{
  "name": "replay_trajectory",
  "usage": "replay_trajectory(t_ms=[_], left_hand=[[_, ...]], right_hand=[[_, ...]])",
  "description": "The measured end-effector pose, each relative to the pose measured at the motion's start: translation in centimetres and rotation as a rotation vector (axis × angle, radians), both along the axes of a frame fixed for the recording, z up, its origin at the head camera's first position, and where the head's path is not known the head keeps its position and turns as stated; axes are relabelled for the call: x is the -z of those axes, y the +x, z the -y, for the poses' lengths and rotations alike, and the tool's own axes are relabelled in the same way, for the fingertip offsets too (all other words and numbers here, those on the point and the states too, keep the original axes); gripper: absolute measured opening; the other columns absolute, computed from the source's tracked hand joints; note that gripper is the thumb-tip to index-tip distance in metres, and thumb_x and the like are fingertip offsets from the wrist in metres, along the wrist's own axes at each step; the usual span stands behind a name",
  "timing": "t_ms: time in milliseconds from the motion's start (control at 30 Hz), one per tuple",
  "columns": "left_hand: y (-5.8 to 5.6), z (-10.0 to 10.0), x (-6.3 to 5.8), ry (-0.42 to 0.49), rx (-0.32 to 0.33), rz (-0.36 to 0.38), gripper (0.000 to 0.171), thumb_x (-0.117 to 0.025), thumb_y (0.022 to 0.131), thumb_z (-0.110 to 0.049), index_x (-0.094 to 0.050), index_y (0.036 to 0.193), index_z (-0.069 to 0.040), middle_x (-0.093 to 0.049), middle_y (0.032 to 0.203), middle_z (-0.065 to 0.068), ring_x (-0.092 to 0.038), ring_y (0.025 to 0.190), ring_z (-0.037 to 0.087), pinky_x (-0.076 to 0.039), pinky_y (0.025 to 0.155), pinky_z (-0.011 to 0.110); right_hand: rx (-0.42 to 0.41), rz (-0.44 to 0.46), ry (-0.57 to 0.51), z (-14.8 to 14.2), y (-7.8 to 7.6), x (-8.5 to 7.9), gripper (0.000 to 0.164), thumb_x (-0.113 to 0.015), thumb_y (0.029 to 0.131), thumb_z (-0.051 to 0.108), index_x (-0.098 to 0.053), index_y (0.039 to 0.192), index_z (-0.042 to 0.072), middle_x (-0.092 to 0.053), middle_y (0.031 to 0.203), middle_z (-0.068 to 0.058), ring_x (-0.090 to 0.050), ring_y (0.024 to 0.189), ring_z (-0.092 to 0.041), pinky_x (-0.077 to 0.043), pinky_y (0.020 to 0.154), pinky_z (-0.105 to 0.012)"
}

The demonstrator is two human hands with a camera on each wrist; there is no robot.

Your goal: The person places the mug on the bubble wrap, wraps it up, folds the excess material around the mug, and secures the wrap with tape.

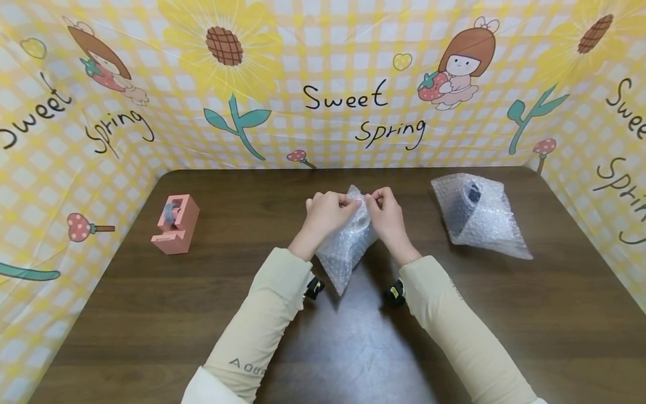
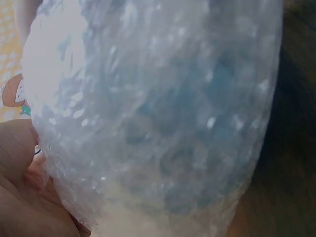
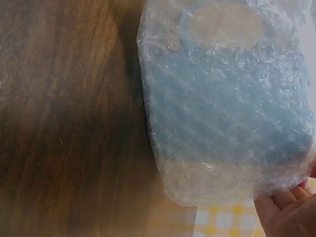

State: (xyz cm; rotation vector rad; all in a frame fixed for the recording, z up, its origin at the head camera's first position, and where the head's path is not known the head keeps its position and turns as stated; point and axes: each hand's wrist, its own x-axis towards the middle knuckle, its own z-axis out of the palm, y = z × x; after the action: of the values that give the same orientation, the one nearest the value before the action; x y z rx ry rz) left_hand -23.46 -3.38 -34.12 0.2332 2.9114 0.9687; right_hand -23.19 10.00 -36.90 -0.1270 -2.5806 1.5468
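Note:
A bubble-wrap parcel stands on the table between the hands. Through the plastic in the right wrist view, the bubble wrap shows a light blue thing with a round loop; its kind is not clear. My left hand pinches the upper edge of the wrap from the left. From the right, my right hand pinches the same edge, close to the left fingertips. Close up in the left wrist view, the wrap hides most of the left hand. Part of the right hand shows beside the parcel's lower edge.
At the right on the brown table lies a second bubble-wrapped parcel with something dark inside. A pink tape dispenser with a tape roll stands at the left. A yellow checked cloth walls the table's back and sides.

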Motion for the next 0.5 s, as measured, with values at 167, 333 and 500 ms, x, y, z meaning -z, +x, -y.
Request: replay_trajectory(t_ms=[167,333,500], left_hand=[[-0.2,0.3,0.3,0.026,0.021,-0.001,0.029,-0.058,0.095,-0.035,-0.073,0.108,-0.014,-0.073,0.107,0.004,-0.052,0.103,0.03,-0.031,0.092,0.044],[-0.1,0.2,1.0,0.051,0.017,-0.06,0.026,-0.058,0.095,-0.03,-0.074,0.103,-0.01,-0.074,0.097,0.006,-0.051,0.096,0.028,-0.031,0.088,0.041],[0.1,0.0,1.2,0.067,0.0,-0.088,0.026,-0.059,0.095,-0.03,-0.074,0.102,-0.01,-0.073,0.089,0.006,-0.05,0.095,0.027,-0.031,0.087,0.041]], right_hand=[[-0.004,0.02,-0.068,0.2,0.1,0.0,0.019,-0.05,0.098,0.02,-0.046,0.105,0.003,-0.063,0.102,-0.017,-0.054,0.086,-0.023,-0.038,0.07,-0.024],[-0.006,-0.015,-0.206,0.2,0.3,0.2,0.023,-0.052,0.097,0.014,-0.039,0.114,0.005,-0.061,0.118,-0.02,-0.06,0.109,-0.03,-0.045,0.083,-0.03],[0.063,-0.057,-0.199,0.4,0.3,0.6,0.017,-0.056,0.095,0.016,-0.054,0.107,0.004,-0.059,0.108,-0.013,-0.056,0.082,-0.018,-0.043,0.069,-0.024]])
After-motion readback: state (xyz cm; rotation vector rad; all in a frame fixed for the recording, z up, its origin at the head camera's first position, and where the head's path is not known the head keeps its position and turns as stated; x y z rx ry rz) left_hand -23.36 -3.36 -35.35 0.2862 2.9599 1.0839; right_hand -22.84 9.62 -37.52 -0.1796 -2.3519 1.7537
